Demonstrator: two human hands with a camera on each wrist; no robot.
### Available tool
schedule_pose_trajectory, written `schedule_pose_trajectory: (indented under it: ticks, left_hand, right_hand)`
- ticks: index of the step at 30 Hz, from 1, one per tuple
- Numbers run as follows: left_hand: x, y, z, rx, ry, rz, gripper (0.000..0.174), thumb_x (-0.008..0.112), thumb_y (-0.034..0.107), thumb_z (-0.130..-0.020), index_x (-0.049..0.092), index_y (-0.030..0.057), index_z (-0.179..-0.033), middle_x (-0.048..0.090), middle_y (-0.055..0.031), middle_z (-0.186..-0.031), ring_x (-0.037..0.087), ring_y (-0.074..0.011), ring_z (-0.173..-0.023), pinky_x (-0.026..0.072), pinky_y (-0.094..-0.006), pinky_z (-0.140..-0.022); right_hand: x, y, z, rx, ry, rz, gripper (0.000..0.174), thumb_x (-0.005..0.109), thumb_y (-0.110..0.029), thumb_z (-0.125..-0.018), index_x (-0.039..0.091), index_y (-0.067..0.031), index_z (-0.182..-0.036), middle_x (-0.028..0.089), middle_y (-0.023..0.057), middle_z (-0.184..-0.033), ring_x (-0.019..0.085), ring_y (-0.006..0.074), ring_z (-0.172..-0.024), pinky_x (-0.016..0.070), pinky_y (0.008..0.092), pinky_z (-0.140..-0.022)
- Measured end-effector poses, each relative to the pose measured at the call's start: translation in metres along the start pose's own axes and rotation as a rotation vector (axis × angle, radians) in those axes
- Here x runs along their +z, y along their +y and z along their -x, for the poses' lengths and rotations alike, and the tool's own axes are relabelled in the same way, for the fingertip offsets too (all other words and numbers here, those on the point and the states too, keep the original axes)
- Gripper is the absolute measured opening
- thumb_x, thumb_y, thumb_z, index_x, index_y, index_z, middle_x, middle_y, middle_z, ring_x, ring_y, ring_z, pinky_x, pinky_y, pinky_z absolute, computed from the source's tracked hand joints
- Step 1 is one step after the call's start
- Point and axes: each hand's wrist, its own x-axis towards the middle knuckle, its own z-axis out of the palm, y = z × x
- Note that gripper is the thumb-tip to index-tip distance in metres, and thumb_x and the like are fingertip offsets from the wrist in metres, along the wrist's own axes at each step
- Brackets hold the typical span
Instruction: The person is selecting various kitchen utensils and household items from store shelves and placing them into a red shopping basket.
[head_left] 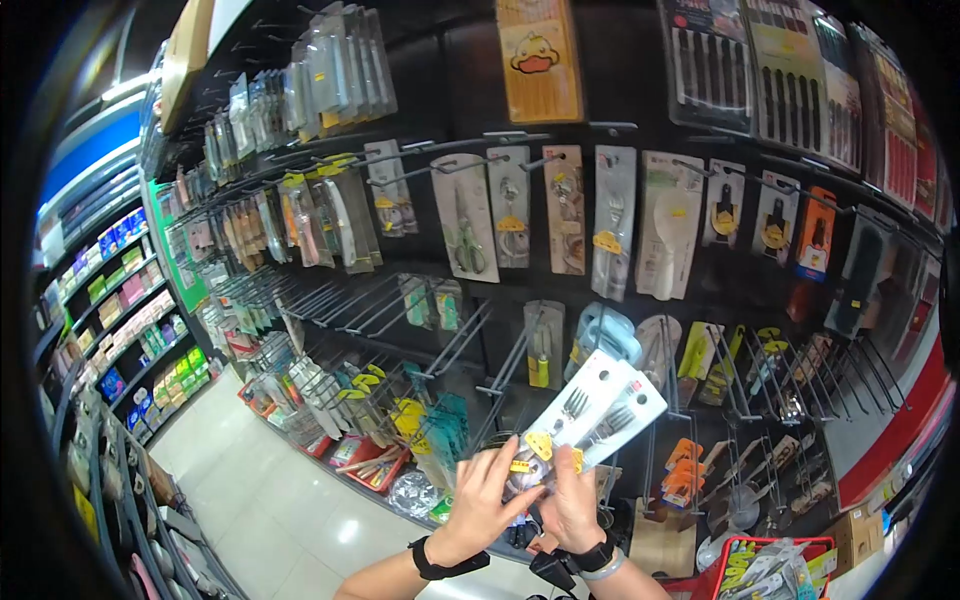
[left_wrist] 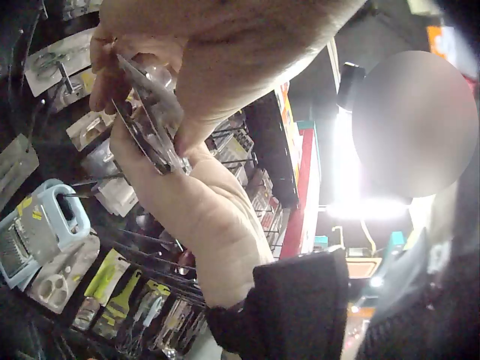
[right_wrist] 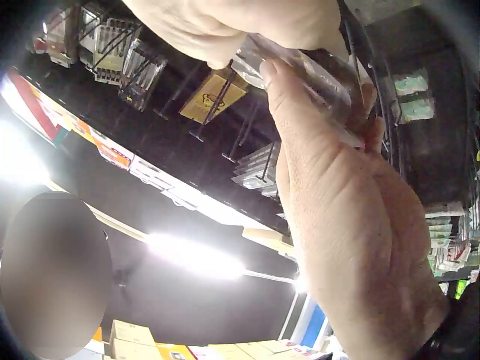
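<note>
Head view: left hand [head_left: 488, 497] and right hand [head_left: 572, 505] grip packs [head_left: 600, 372] containing forks [head_left: 577, 404]; a red basket [head_left: 723, 564] holds packaged goods [head_left: 768, 572].

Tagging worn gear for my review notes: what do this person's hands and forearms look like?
The left hand and right hand are ungloved; the visible forearms show no sleeves. A black strap circles the left wrist; the right has a black band and a pale grey band.
</note>
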Motion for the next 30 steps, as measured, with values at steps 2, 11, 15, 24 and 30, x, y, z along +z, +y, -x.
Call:
schedule_pose_trajectory:
  ticks: [2,11,15,24,30]
  left_hand:
    - [0.001,-0.003,0.001,-0.005,0.003,0.114,0.067,0.069,0.017,-0.078,0.037,-0.0047,-0.133,0.049,-0.0184,-0.109,0.052,-0.0312,-0.093,0.0436,-0.0341,-0.082]
    - [-0.071,-0.067,-0.060,-0.149,0.608,-0.038,0.055,0.062,0.009,-0.081,0.041,-0.0010,-0.131,0.048,-0.0133,-0.098,0.050,-0.0229,-0.088,0.0422,-0.0320,-0.077]
    - [-0.125,-0.125,-0.104,-0.177,0.821,-0.231,0.054,0.064,0.014,-0.083,0.042,-0.0021,-0.129,0.047,-0.0175,-0.100,0.051,-0.0307,-0.090,0.0421,-0.0373,-0.080]
    - [-0.181,-0.166,-0.173,-0.107,0.956,-0.422,0.056,0.066,0.020,-0.081,0.045,-0.0032,-0.128,0.048,-0.0184,-0.098,0.050,-0.0325,-0.091,0.0421,-0.0390,-0.080]
    - [-0.195,-0.175,-0.190,-0.125,0.930,-0.470,0.058,0.068,0.023,-0.079,0.047,-0.0041,-0.126,0.049,-0.0193,-0.095,0.052,-0.0343,-0.087,0.0432,-0.0396,-0.078]
  right_hand:
    - [-0.001,0.000,0.001,-0.006,-0.017,-0.013,0.033,0.044,-0.014,-0.097,0.039,-0.0050,-0.129,0.051,0.0089,-0.121,0.052,0.0206,-0.108,0.0443,0.0371,-0.092]
    - [-0.006,-0.018,0.005,0.003,-0.110,0.116,0.041,0.044,-0.021,-0.096,0.030,-0.0021,-0.129,0.049,0.0203,-0.120,0.054,0.0299,-0.106,0.0517,0.0530,-0.082]
    - [-0.009,-0.024,0.011,0.056,-0.142,0.142,0.040,0.047,-0.013,-0.093,0.032,0.0012,-0.127,0.050,0.0199,-0.118,0.056,0.0285,-0.102,0.0507,0.0509,-0.086]
    - [-0.039,-0.020,0.012,0.162,-0.187,0.358,0.040,0.048,-0.021,-0.094,0.046,0.0069,-0.124,0.057,0.0149,-0.117,0.056,0.0194,-0.104,0.0455,0.0278,-0.083]
    - [-0.026,-0.029,0.016,0.104,-0.141,0.375,0.040,0.050,-0.020,-0.093,0.046,0.0064,-0.122,0.054,0.0194,-0.120,0.055,0.0262,-0.107,0.0500,0.0385,-0.085]
